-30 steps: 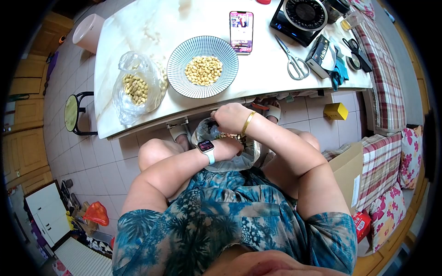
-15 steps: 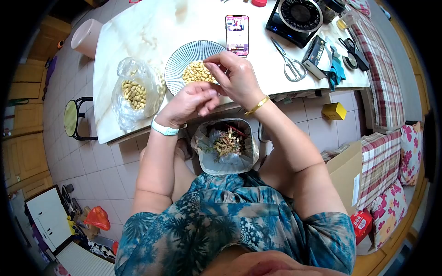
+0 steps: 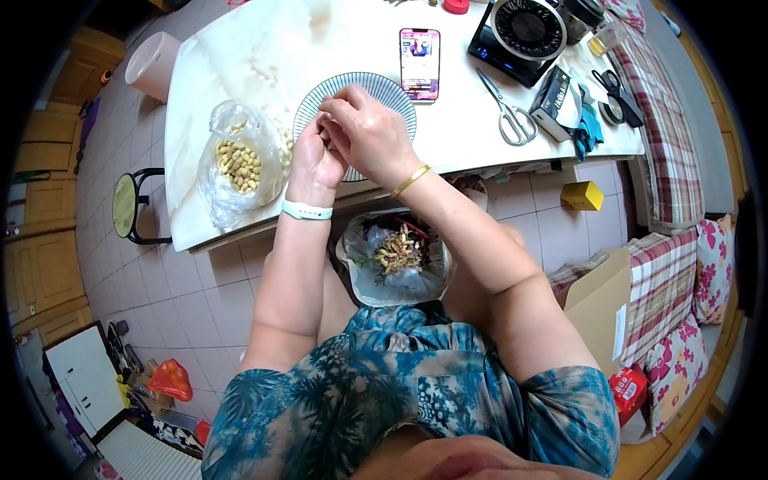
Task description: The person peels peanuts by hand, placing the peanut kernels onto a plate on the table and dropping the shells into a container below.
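My left hand (image 3: 315, 166), with a pale watch at its wrist, is held palm up with curled fingers over the left side of a striped plate (image 3: 392, 98). My right hand (image 3: 370, 134), a gold bangle at its wrist, bends over it, fingertips pinched together against the left fingers. Whatever lies between them is too small and covered to make out. Both hands block the plate's middle, hiding the shelled peanuts there. Unshelled peanuts (image 3: 238, 166) fill an open clear plastic bag (image 3: 228, 206) to the left. Below the table edge, a lined bin (image 3: 358, 276) holds peanut shells (image 3: 400, 252).
A phone (image 3: 420, 64) lies lit behind the plate. Scissors (image 3: 516, 124), a tissue box (image 3: 552, 100) and a black appliance with a round grille (image 3: 528, 30) stand to the right. On the floor are a yellow box (image 3: 582, 196) and a stool (image 3: 125, 206).
Both hands have moved left and come together; the right hand now overlaps the left. The peanuts on the plate, visible before, are now covered. The whole view has shifted slightly.
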Available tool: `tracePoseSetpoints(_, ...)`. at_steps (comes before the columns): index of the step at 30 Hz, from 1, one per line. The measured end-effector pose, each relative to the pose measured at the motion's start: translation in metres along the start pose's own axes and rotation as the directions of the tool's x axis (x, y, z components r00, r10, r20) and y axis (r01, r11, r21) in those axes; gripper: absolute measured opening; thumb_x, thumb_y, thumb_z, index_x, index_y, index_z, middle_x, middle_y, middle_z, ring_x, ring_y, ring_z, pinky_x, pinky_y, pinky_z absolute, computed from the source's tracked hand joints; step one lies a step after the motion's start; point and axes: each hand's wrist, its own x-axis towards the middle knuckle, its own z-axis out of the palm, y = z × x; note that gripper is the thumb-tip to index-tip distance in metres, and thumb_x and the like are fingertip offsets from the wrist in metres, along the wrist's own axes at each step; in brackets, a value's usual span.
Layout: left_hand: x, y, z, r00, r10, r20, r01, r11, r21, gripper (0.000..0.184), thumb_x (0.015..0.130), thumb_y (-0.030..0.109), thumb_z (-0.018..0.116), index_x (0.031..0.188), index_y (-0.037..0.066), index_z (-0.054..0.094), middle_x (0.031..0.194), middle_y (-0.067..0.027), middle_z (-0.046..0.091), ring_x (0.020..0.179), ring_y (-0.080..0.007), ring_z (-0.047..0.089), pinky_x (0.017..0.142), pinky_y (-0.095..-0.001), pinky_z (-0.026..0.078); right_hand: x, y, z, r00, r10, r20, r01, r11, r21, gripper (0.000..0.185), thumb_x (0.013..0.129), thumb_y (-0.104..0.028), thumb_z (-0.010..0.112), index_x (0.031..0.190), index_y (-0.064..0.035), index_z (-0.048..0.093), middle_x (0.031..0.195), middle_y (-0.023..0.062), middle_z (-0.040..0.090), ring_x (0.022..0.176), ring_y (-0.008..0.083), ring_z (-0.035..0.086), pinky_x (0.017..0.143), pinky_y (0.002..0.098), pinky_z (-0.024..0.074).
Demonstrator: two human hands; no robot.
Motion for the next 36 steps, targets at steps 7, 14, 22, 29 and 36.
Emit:
tracePoseSetpoints(7, 0.019, 0.008, -0.027, 0.954, 0.046, 0.298, 0.041, 0.959, -0.280, 0.027, 0.110, 0.020, 0.039, 0.109, 0.005, 0.062, 0.105, -0.0078, 0.066, 0.101, -0.0208, 0.065, 0.096, -0.0352, 0.055, -0.003, -0.005, 0.004, 0.996, -0.018, 0.088, 0.023, 0.998, -0.059, 0.012, 0.084, -0.013, 0.074, 0.093, -0.0055, 0.072, 0.091, 0.0102, 0.067, 0.075, 0.0296, 0.069, 0.064, 0.0376, 0.0571)
tracePoseSetpoints(14, 0.012, -0.002, -0.017, 0.972, 0.137, 0.192, -0.104, 0.979, -0.173, 0.033, 0.111, 0.025, 0.032, 0.111, 0.005, 0.059, 0.109, -0.0100, 0.064, 0.107, -0.0218, 0.062, 0.102, -0.0371, 0.051, -0.005, 0.005, 0.010, 0.970, 0.012, 0.244, -0.007, 1.000, -0.020, 0.011, 0.084, -0.014, 0.072, 0.088, -0.0036, 0.071, 0.085, 0.0129, 0.067, 0.074, 0.0335, 0.069, 0.065, 0.0416, 0.0576)
tracePoseSetpoints(22, 0.006, -0.002, -0.011, 0.964, 0.135, 0.229, -0.105, 0.985, -0.138, 0.037, 0.112, 0.030, 0.029, 0.112, 0.006, 0.057, 0.110, -0.0101, 0.063, 0.109, -0.0224, 0.061, 0.104, -0.0388, 0.049, -0.008, 0.009, 0.011, 0.984, 0.002, 0.178, -0.008, 1.000, 0.028, 0.010, 0.085, -0.011, 0.069, 0.087, -0.0020, 0.066, 0.087, 0.0155, 0.068, 0.074, 0.0348, 0.070, 0.065, 0.0419, 0.0580)
tracePoseSetpoints(29, -0.009, 0.003, -0.003, 0.993, 0.120, -0.006, -0.120, 0.978, -0.170, 0.042, 0.112, 0.035, 0.031, 0.078, 0.013, 0.041, 0.066, 0.0027, 0.036, 0.057, -0.0095, 0.036, 0.051, -0.0240, 0.034, 0.005, 0.013, -0.007, 0.997, 0.073, 0.039, -0.076, 0.992, 0.103, 0.012, 0.089, -0.015, 0.068, 0.085, -0.0036, 0.067, 0.080, 0.0129, 0.068, 0.073, 0.0321, 0.069, 0.064, 0.0407, 0.0558)
tracePoseSetpoints(36, -0.072, -0.027, -0.004, 0.793, -0.331, 0.512, -0.063, 0.791, 0.609, 0.037, 0.104, 0.028, 0.044, 0.069, 0.014, 0.044, 0.064, 0.0051, 0.037, 0.056, -0.0075, 0.028, 0.052, -0.0273, 0.024, 0.000, 0.041, -0.013, 0.981, 0.156, 0.115, -0.160, 0.987, 0.024, 0.007, 0.085, -0.010, 0.068, 0.084, -0.0049, 0.072, 0.083, 0.0145, 0.069, 0.077, 0.0328, 0.069, 0.070, 0.0430, 0.0550)
